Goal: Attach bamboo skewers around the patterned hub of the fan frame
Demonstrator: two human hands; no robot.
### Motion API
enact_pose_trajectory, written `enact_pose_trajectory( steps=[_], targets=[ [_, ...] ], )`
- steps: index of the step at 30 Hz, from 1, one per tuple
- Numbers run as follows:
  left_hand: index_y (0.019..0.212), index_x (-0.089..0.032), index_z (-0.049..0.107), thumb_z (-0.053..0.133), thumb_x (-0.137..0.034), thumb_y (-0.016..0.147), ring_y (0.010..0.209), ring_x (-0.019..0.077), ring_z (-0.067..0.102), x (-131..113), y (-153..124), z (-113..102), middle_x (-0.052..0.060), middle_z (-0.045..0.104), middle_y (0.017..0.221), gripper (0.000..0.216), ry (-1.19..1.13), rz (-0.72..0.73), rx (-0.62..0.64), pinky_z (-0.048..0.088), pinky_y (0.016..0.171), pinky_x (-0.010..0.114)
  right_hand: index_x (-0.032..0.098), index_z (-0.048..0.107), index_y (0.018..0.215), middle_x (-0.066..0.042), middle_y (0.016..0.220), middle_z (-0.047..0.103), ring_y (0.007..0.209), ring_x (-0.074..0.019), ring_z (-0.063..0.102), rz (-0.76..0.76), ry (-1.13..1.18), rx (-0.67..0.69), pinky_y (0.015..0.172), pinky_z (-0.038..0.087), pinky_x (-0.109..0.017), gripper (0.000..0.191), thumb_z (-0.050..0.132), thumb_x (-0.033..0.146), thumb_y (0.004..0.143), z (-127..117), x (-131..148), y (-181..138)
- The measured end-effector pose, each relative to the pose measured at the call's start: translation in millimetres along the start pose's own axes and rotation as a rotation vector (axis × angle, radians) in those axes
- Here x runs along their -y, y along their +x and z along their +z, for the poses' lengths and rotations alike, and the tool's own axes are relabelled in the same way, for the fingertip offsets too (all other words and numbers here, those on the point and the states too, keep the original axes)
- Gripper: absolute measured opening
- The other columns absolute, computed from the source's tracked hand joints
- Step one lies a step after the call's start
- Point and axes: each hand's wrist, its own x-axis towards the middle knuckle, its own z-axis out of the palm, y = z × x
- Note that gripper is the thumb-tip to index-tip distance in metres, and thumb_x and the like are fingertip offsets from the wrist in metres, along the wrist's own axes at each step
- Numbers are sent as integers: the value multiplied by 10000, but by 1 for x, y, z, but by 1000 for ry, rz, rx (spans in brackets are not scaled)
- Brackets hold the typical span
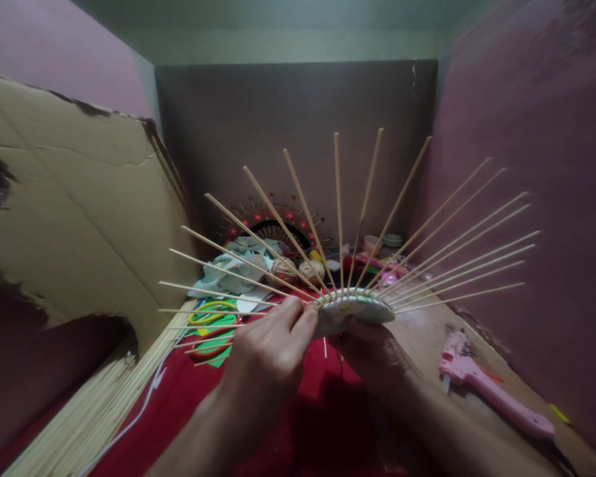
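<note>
A pale round disc [355,311] is held up in front of me, tilted so its flat face is towards me. Many thin wooden sticks [338,205] fan out from its rim to the left, top and right. My left hand [273,348] is closed, thumb and forefinger pinched at the disc's left edge where the sticks meet it. From below, my right hand [372,348] grips the disc, its thumb on the lower face and its other fingers mostly hidden. A short light strip hangs just beneath the disc.
A pink glue gun [496,391] lies at the right. Left are a long bundle of sticks [94,397], a white cord [144,404], scissors [213,313] and torn cardboard [79,212]. Behind stand twine balls [310,271], crumpled cloth [233,271] and a flower-decorated arched piece [273,215]. Red cloth [179,411] lies beneath.
</note>
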Motion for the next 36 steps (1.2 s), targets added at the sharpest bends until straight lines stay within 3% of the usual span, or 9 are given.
enact_pose_trajectory(
  steps=[3,9,17,24,28,36],
  targets=[
    [928,-92,615,363,-98,906,724,180,614,7,0,-4,98,636,839,253,14,101,54,486,565,275,178,714,816,-12,840,715,813,-173,589,-10,-22,19,769,440,-315,293,812,225,544,0,-1,0],
    [925,-107,609,353,-128,923,653,154,569,15,-2,-5,66,609,783,257,15,124,118,438,533,264,193,711,860,-18,878,708,796,-177,582,24,-29,82,707,433,-312,256,772,228,614,-3,-5,-1],
    [881,-133,599,341,-156,933,629,156,551,17,1,-10,54,600,760,264,17,181,194,425,518,275,187,708,825,-7,804,706,733,-154,581,20,-50,8,664,431,-288,260,802,209,583,-2,-5,-5],
    [963,-91,590,376,-121,911,675,185,591,16,-11,0,90,629,829,222,27,135,85,487,534,297,201,698,884,6,872,712,794,-149,587,61,39,10,666,445,-269,352,832,254,563,-3,-7,0],
    [993,-80,589,370,-95,906,743,193,629,16,-16,3,114,650,889,237,22,86,34,521,571,294,212,687,861,24,880,718,837,-137,597,51,72,-19,744,455,-265,364,853,267,541,-4,-3,2],
    [1023,-89,584,391,-90,902,686,179,629,14,-14,4,105,646,869,227,17,3,-16,497,506,271,220,678,846,10,899,708,872,-165,595,35,84,-30,744,465,-290,349,849,244,542,-3,-2,1]
  ],
)
